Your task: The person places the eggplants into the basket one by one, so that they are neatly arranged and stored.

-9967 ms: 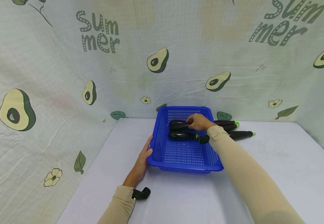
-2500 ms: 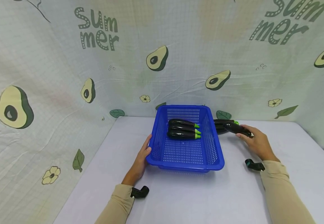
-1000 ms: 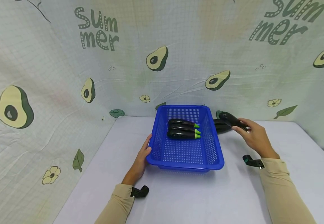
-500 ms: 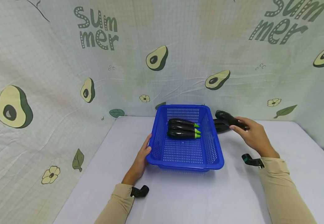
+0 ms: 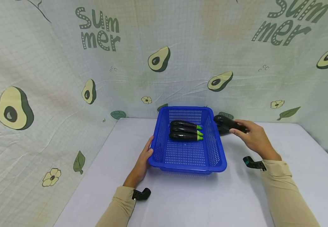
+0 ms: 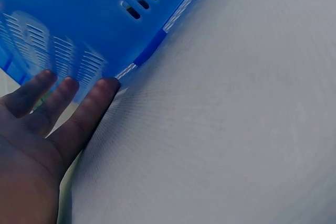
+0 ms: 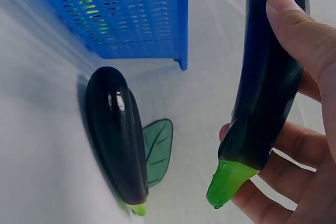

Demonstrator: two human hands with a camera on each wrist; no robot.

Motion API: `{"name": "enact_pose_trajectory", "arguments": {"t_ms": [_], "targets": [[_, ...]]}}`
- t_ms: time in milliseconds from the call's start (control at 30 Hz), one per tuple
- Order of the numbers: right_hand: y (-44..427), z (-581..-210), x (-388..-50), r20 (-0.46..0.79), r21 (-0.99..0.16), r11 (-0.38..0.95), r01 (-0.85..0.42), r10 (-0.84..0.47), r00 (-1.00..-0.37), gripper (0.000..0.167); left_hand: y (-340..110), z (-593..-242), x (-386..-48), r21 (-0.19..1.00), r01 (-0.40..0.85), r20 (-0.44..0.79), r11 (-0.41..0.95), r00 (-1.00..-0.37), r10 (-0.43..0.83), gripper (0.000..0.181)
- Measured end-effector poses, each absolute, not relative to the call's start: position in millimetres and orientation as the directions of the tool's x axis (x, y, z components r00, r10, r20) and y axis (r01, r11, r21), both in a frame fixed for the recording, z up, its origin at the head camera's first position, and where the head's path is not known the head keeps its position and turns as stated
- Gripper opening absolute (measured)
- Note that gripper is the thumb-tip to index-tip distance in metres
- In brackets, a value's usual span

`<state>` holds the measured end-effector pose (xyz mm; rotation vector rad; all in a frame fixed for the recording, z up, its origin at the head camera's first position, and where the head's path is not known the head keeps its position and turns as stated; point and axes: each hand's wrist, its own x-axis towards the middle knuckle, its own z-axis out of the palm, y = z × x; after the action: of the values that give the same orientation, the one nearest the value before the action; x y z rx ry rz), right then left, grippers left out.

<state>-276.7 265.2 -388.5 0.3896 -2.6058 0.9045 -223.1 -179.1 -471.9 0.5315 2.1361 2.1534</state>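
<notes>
Three dark eggplants with green stems lie side by side in the blue basket. My right hand grips another eggplant above the table, to the right of the basket, thumb on one side and fingers round the other. In the right wrist view its green stem points down. Below the held one, an eggplant lies on the table beside the basket, with part of a second showing behind it. My left hand rests against the basket's left side; in the left wrist view its fingers are fairly straight against the wall.
A white cloth covers the table. Behind it hangs a pale curtain printed with avocados, leaves and lettering. Each wrist wears a black camera band.
Three eggplants have come to lie neatly in the basket. My right hand has lifted another from the right and moved it left towards the basket's rim. My left hand has stayed in place.
</notes>
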Motion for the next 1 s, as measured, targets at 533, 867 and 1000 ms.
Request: {"name": "enact_pose_trajectory", "arguments": {"t_ms": [533, 867, 1000], "targets": [[244.7, -378.2, -270.2, 0.396, -0.532, 0.737, -0.417, -0.218, -0.892, 0.054, -178.6, -471.3, -222.5, 0.980, 0.194, 0.199, -0.048, -0.940, 0.275, 0.060], [236.3, -369.2, -276.2, 0.421, -0.477, 0.729, -0.492, -0.302, -0.855, 0.051, -178.2, -471.9, -223.1, 0.981, 0.186, 0.193, -0.051, -0.941, 0.277, 0.060], [232.8, -362.9, -278.3, 0.410, -0.459, 0.725, -0.514, -0.341, -0.846, 0.051, -179.3, -473.4, -223.8, 0.981, 0.186, 0.193, -0.049, -0.941, 0.278, 0.059]]}}
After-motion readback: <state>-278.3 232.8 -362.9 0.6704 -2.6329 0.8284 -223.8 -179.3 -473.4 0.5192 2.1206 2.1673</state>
